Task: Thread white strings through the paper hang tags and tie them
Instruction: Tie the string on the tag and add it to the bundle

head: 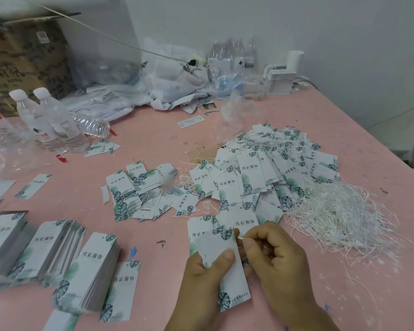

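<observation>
Clearly the hang tag [227,266] in hand is light, thin card: stiff enough to keep flat when held by one long edge, yet easy to crease if squeezed. It sits close to the near edge of the pink table [153,130], lifted a little above it. The left hand [201,280] grips it from the left, thumb pressed on its face, fingers hidden behind. The right hand [275,252] is curled just beside the tag's right edge, thumb and forefinger pinching a white string end [240,237] near the tag's upper corner, where the hole should be; the hole itself cannot be made out. The string looks limp and fine, so it probably wants holding right at its tip to steer it. Loose white strings [339,216] lie heaped toward the right edge, threaded tags [268,168] piled mid-table, unthreaded stacks [58,256] at the near left corner.
</observation>
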A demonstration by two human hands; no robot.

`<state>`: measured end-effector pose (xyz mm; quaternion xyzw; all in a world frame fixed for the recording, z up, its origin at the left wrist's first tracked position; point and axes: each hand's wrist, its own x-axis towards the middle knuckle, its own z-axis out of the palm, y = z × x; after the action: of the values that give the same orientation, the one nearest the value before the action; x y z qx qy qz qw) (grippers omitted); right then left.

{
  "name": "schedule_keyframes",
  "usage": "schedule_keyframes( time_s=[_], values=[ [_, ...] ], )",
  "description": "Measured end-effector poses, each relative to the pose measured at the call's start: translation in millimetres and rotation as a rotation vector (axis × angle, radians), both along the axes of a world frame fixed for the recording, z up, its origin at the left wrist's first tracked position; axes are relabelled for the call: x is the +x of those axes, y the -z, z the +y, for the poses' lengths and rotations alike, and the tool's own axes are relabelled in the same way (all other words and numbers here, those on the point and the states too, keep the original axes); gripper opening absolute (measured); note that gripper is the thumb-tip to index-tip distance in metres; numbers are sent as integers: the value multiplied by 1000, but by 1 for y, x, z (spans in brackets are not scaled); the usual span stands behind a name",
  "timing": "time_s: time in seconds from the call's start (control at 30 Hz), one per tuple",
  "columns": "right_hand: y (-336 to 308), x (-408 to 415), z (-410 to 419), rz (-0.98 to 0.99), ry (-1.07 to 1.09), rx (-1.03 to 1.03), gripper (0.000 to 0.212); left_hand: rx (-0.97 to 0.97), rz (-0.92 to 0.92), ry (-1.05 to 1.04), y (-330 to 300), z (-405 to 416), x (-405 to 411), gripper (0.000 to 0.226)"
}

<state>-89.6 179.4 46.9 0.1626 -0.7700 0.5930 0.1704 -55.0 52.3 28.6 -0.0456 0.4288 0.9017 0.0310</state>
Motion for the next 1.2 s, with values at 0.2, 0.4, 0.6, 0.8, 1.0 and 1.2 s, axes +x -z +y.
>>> schedule_keyframes(
  time_s=[0.2, 0.4, 0.6, 0.8, 1.0, 1.2],
  values=[
    [2, 3, -11, 117, 9, 51, 6, -174, 74, -118, 1, 0, -2, 40],
    [4, 2, -13, 177, 41, 131, 3, -296, 163, -187, -1, 5, -1, 36],
    [4, 2, -16, 182, 97, 173, 3, -435, 202, -208, -2, 7, 1, 19],
    [4, 1, -13, 135, 90, 139, 9, -498, 179, -166, 0, 1, 5, 28],
    [1, 1, -6, 102, 23, 92, 5, -287, -16, -212, 4, 1, 2, 41],
    [-1, 3, -7, 117, 14, 99, 5, -161, -300, -324, 6, -2, 6, 74]
  ],
)
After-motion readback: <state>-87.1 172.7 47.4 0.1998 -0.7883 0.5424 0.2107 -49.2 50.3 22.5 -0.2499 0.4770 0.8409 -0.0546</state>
